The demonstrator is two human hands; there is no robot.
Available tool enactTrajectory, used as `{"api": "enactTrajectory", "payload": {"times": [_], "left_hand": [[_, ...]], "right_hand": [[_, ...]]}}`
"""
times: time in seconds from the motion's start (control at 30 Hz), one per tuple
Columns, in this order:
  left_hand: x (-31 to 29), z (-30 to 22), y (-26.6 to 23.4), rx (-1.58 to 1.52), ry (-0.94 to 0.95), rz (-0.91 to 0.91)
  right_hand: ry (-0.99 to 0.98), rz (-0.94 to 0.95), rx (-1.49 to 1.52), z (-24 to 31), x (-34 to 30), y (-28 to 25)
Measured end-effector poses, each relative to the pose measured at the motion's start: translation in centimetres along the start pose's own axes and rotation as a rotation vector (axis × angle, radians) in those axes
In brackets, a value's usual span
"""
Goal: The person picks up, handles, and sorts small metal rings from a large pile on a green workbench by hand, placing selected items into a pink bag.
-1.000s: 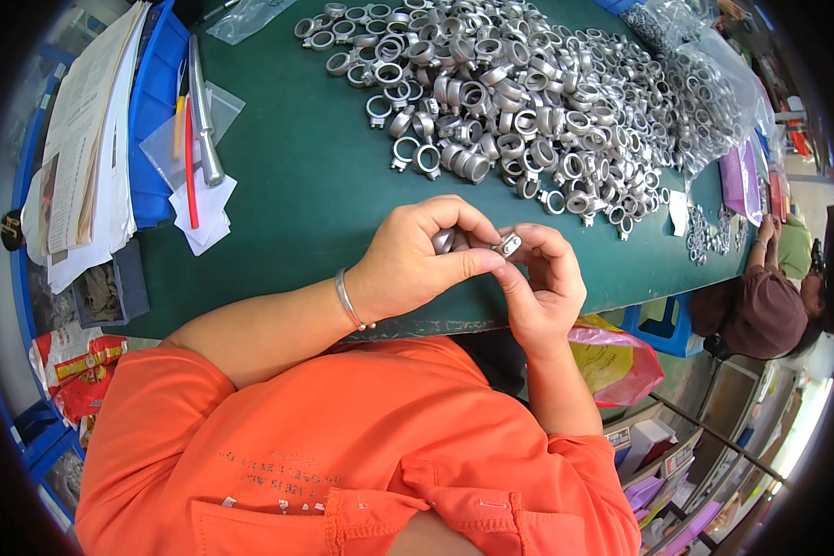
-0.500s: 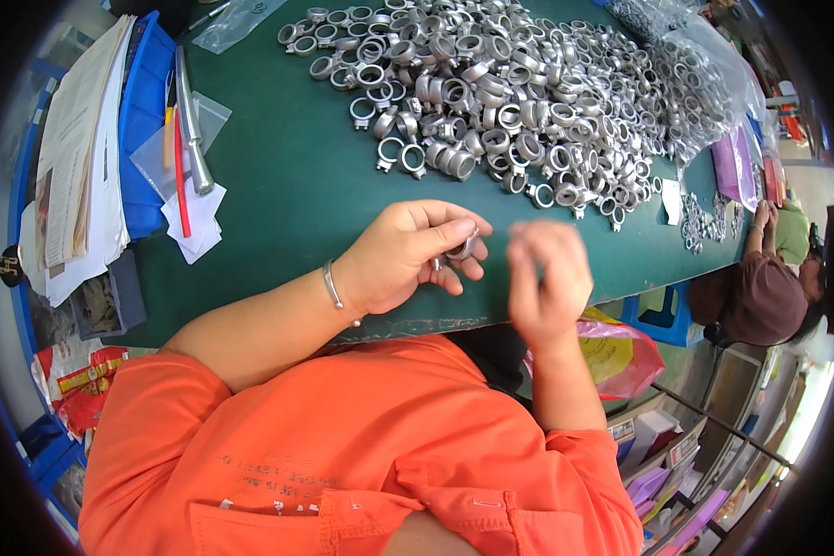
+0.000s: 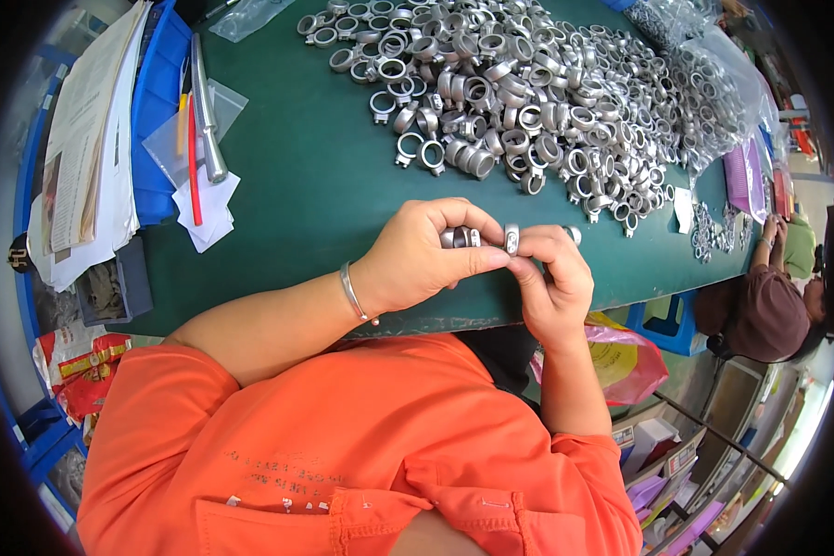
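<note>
My left hand [image 3: 406,252] is closed round a couple of silver metal rings [image 3: 461,238], which show between its fingers and thumb. A single upright metal ring [image 3: 511,239] is pinched where the fingertips of both hands meet. My right hand [image 3: 556,278] has its thumb and forefinger on that ring. Another ring [image 3: 574,234] shows behind the right hand's fingers; whether that hand holds it I cannot tell. Beyond my hands, a large heap of similar metal rings [image 3: 491,102] with small knobs lies on the green table [image 3: 287,139].
At left stand a blue tray [image 3: 162,102] with papers [image 3: 88,139], a metal tapered rod [image 3: 204,120] and a red stick [image 3: 194,167]. Plastic bags [image 3: 723,93] of rings lie at far right. A person in brown [image 3: 760,310] works beyond a blue stool [image 3: 669,324].
My right hand has come left and met my left hand. A ring now stands between both hands' fingertips. The view has shifted slightly.
</note>
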State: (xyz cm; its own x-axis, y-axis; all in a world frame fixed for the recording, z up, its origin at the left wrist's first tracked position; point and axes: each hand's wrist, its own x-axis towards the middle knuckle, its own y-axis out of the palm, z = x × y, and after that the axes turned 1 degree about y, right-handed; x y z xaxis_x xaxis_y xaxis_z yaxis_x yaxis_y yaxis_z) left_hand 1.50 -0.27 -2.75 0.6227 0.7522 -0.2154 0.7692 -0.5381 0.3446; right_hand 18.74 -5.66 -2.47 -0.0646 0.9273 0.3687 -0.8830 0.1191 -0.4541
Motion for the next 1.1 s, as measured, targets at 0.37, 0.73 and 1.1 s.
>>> {"api": "enactTrajectory", "payload": {"times": [0.37, 0.73, 1.1], "left_hand": [[-0.1, 0.8, 0.3, 0.492, 0.484, -0.057], [0.4, -0.1, -0.6, -0.656, -0.383, 0.241], [0.7, 0.3, -1.1, -0.521, -0.315, 0.092]], "right_hand": [[0.414, 0.017, 0.856, -0.4, -0.6, 0.3], [0.090, -0.053, 0.818, 0.2, -0.9, 0.3], [0.171, 0.122, -0.391, -1.4, -0.6, -5.1]]}}
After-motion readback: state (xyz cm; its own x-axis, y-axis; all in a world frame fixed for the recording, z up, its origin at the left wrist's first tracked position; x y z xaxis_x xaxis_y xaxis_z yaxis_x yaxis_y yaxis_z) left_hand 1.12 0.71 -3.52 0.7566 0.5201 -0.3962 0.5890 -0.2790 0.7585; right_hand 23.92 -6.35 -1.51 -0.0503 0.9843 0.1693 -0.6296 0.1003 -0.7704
